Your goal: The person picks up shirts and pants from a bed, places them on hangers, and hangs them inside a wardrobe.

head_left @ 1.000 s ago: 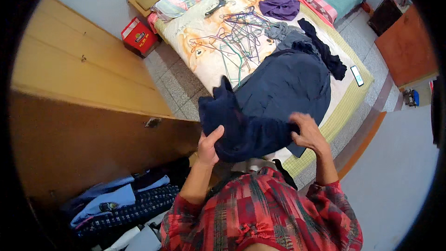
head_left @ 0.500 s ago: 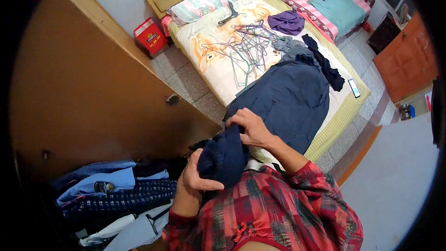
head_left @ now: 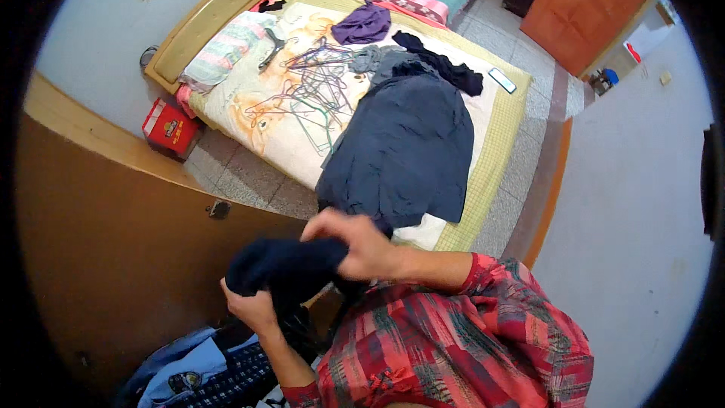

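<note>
Between my two hands a dark navy piece of clothing (head_left: 276,266) is bunched up in front of the brown wooden door. My left hand (head_left: 253,308) grips its left end from below, thumb against the cloth. Curled over the right end is my right hand (head_left: 356,245), a little blurred by motion. What kind of garment it is, the folds do not show. Just beyond my right hand, a large dark grey garment (head_left: 400,147) lies spread over the near part of the bed (head_left: 495,181).
Tangled wire hangers (head_left: 317,79), a purple cloth (head_left: 361,24), a black garment (head_left: 442,64) and a phone (head_left: 501,80) lie on the bed. The brown door (head_left: 113,257) stands at left, above folded clothes (head_left: 196,370). A red box (head_left: 170,128) sits beside the bed.
Both hands have moved left with the navy garment, which is now stretched sideways between them. The view has turned toward the right, so the bed appears farther left.
</note>
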A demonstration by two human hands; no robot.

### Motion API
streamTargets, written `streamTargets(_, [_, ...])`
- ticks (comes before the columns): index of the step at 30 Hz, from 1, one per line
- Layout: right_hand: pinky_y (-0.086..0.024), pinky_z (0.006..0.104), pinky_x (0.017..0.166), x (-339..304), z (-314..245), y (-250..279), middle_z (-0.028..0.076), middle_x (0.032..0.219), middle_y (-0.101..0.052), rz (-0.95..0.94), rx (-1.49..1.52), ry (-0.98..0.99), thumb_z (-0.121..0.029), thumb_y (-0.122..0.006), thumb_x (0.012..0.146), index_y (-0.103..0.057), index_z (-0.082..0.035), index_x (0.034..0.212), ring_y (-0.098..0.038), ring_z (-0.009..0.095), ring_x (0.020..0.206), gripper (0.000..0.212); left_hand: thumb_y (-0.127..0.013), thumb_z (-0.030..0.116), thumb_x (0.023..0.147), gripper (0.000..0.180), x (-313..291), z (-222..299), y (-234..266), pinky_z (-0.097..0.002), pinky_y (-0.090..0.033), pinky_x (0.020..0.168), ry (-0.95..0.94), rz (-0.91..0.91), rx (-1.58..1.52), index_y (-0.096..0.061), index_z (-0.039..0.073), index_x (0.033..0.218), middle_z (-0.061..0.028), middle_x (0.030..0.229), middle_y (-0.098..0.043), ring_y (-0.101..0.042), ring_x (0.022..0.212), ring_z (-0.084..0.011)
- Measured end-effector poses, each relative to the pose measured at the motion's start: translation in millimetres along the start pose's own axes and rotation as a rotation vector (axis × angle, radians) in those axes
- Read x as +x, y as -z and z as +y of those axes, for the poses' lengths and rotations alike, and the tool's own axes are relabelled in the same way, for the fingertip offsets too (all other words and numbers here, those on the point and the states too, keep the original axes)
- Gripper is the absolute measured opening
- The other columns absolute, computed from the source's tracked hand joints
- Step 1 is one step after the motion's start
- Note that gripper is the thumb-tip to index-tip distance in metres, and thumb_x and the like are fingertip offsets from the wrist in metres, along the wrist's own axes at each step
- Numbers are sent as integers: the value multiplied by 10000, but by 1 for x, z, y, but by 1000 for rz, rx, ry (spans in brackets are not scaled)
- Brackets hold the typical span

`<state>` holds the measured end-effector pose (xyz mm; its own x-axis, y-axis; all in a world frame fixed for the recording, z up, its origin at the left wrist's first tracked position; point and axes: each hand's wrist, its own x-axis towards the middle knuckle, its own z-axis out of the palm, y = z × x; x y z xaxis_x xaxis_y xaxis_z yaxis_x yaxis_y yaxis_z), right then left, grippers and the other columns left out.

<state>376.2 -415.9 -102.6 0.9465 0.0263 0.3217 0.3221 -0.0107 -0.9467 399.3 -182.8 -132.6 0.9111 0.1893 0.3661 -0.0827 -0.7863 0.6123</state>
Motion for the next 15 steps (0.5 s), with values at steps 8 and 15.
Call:
streamTargets(8, [-491,324,660,7,-35,-33,117,879,-606,-174,24,309,-44,-598,662,-551,-52,973,-612,309,795,315,-601,205,771,321,1,11,9,-394,-434,821,-603,164,9,-587,23,1034,-133,995,-573,-538,944,-289])
streamTargets(15, [-485,300,641,40,-46,-15,101,838,-605,50,-67,349,-22,-620,605,-571,-45,924,-616,273,753,324,-664,116,727,230,-25,4,14,-338,-466,651,-148,-417,-418,-597,-28,893,-145,748,-597,-589,678,-289])
